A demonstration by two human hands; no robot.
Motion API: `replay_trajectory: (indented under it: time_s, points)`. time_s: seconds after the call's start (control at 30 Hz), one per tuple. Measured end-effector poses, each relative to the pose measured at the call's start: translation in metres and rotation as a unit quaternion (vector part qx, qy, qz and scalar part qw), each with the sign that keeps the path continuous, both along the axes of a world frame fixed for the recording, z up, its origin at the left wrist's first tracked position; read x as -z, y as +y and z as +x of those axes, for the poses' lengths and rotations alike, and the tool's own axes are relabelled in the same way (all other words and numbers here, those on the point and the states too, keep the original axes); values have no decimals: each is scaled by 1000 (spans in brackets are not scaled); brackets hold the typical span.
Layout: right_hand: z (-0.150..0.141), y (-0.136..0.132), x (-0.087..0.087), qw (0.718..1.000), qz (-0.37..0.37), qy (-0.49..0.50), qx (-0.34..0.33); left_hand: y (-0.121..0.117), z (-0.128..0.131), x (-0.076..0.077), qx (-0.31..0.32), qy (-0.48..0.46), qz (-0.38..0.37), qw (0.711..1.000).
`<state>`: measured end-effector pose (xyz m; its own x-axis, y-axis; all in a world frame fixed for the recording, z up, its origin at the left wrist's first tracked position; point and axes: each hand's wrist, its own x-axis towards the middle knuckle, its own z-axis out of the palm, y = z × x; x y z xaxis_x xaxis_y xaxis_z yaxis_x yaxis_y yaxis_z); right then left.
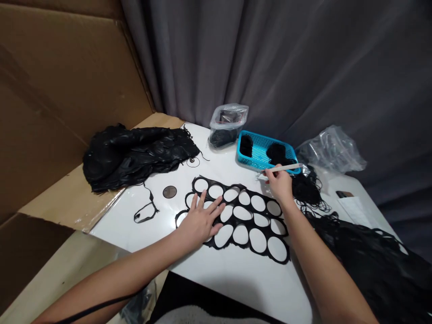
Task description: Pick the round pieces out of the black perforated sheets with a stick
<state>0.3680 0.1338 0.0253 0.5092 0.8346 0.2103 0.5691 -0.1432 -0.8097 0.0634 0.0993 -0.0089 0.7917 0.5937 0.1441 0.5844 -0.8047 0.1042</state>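
My left hand (202, 220) lies with fingers spread on a thin black sheet (232, 202) cut through with rows of round holes, pressing it against the white table. The hole at the sheet's upper right looks greyer than the others. My right hand (279, 182) is closed round a slim white stick-like tool (288, 167), just above the sheet's upper right edge and in front of a blue basket (266, 163). Its tip is too small to make out. Inside the basket are piles of black round pieces (276, 152). A dark thin disc (169, 192) lies left of the sheet.
A heap of black sheets (135, 157) lies at the left, beside a cardboard box wall (67, 76). Behind the sheet stands a clear bag (225, 130) with black contents. Black scraps (364, 256) cover the right side, near another clear bag (332, 150). A grey curtain (270, 67) hangs behind.
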Motion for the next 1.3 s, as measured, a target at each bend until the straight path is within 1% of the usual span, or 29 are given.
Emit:
replay_trajectory:
  time_s: [0.03, 0.07, 0.13, 0.23, 0.3, 0.33, 0.37, 0.4, 0.43, 0.53, 0.57, 0.63, 0.7, 0.83, 0.9, 0.93, 1.0, 1.07, 1.1, 1.13, 1.17, 1.23, 1.27, 1.3]
  points:
    - [-3, 2, -1, 995, -5, 93, -16, 1, -1, -1, 1, -4, 1, 1000]
    - [-9, 3, -1, 982, -13, 183, -36, 2, -2, -1, 1, -9, 0, 1000]
    - [-28, 4, -2, 945, -39, 314, -81, 4, -5, -4, -1, -24, -2, 1000]
    - [-61, 5, -2, 893, -66, 426, -127, 7, -12, -7, -21, -47, 3, 999]
    - [-81, 4, -1, 870, -70, 464, -153, 8, -18, -7, -29, -50, 10, 998]
    - [-90, 2, 1, 863, -75, 470, -169, 8, -21, -7, -27, -47, 11, 998]
    - [-98, -1, 3, 862, -84, 463, -189, 8, -23, -6, -24, -41, 10, 999]
    - [-106, -4, 5, 868, -96, 441, -209, 8, -25, -5, -22, -35, 6, 999]
    - [-113, -8, 8, 880, -104, 404, -227, 8, -27, -5, -21, -32, 2, 999]
    - [-126, -20, 16, 931, -98, 232, -265, 7, -28, -4, -23, -36, -8, 999]
    - [-129, -22, 18, 942, -90, 176, -272, 7, -28, -4, -24, -38, -9, 999]
    - [-131, -25, 19, 951, -83, 97, -281, 7, -28, -3, -24, -37, -6, 999]
    - [-131, -26, 18, 953, -81, 61, -284, 7, -28, -3, -25, -34, -5, 999]
    - [-132, -26, 18, 952, -67, 29, -296, 8, -28, 0, -26, -40, -9, 999]
    - [-136, -30, 21, 949, -43, -11, -312, 7, -28, 0, -27, -38, -9, 999]
    - [-139, -32, 23, 946, -24, -46, -321, 7, -27, -1, -29, -35, -8, 999]
    - [-142, -36, 28, 928, 8, -137, -347, 5, -27, -2, -40, -29, -6, 999]
    - [-137, -33, 30, 905, 24, -219, -364, 4, -26, -3, -51, -22, -8, 998]
    - [-130, -28, 30, 903, 24, -244, -352, 4, -26, -4, -55, -19, -9, 998]
    - [-119, -21, 28, 912, 23, -256, -320, 3, -25, -4, -58, -16, -10, 998]
    - [-105, -12, 25, 930, 24, -254, -263, 3, -25, -4, -60, -13, -10, 998]
    - [-73, 6, 16, 973, 29, -204, -104, 2, -25, -4, -62, -10, -8, 998]
    - [-59, 15, 12, 984, 34, -168, -42, 2, -25, -4, -62, -9, -8, 998]
    - [-47, 21, 8, 993, 28, -115, -13, 2, -25, -4, -62, -10, -8, 998]
